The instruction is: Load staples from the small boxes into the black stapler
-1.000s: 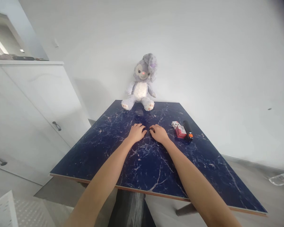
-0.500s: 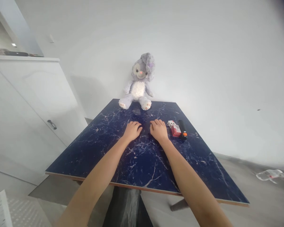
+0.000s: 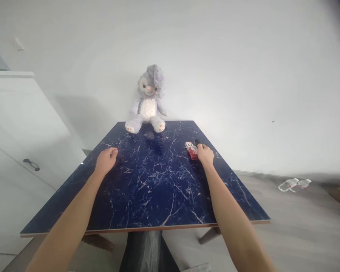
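Note:
My right hand [image 3: 206, 154] is closed around a black stick-like object [image 3: 197, 142]. Only the object's dark far end shows past my fingers; the rest is hidden under the hand. Just left of it, touching or nearly touching, lie small red and white boxes [image 3: 192, 150]. Over on the table's left side, my left hand [image 3: 106, 160] is loosely curled, thumb against the fingers, and I see nothing in it. A grey plush rabbit [image 3: 149, 107] with a white belly sits at the far edge of the table, leaning near the wall.
The dark blue marbled table [image 3: 147, 189] spans the middle of the view. A white cabinet [image 3: 22, 113] with a black handle [image 3: 31, 164] stands at left. Clear plastic bottles [image 3: 289, 184] lie on the floor at right.
My hands have moved apart from the table's middle: the left one leftward, the right one rightward onto the black object with the orange part. The view has shifted to the right.

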### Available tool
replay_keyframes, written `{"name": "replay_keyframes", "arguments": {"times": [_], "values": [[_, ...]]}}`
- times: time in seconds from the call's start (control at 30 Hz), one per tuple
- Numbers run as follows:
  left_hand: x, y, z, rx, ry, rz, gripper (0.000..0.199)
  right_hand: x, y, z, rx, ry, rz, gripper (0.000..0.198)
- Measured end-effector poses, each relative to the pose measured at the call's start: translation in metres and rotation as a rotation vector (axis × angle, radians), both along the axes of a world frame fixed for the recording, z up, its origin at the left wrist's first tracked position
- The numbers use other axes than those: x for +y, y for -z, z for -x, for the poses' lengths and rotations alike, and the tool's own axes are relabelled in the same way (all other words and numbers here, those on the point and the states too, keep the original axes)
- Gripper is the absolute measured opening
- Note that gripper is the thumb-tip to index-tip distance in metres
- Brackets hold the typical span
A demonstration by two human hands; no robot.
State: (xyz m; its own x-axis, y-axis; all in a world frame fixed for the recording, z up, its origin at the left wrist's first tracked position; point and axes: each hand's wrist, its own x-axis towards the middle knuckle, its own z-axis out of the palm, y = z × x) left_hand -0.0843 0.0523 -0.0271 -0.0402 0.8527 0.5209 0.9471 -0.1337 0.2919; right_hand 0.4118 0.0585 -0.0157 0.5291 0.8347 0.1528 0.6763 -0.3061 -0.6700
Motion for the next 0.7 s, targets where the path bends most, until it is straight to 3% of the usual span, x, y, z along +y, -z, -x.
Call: {"name": "replay_keyframes", "arguments": {"times": [0.2,0.4,0.57,0.7], "values": [[0.000,0.000,-0.020,-0.103,0.151,0.116,0.036,0.005,0.000,0.010,-0.036,-0.129,0.033,0.053],[-0.002,0.003,-0.046,-0.109,0.311,0.114,0.035,0.005,0.005,0.044,0.036,-0.223,-0.015,0.052],[-0.005,0.003,-0.051,-0.186,0.292,0.147,0.035,0.010,0.007,0.100,0.094,-0.354,-0.046,0.052],[-0.003,-0.002,-0.039,-0.452,0.223,0.226,0.036,0.014,0.005,0.168,0.099,-0.372,-0.019,0.052]]}}
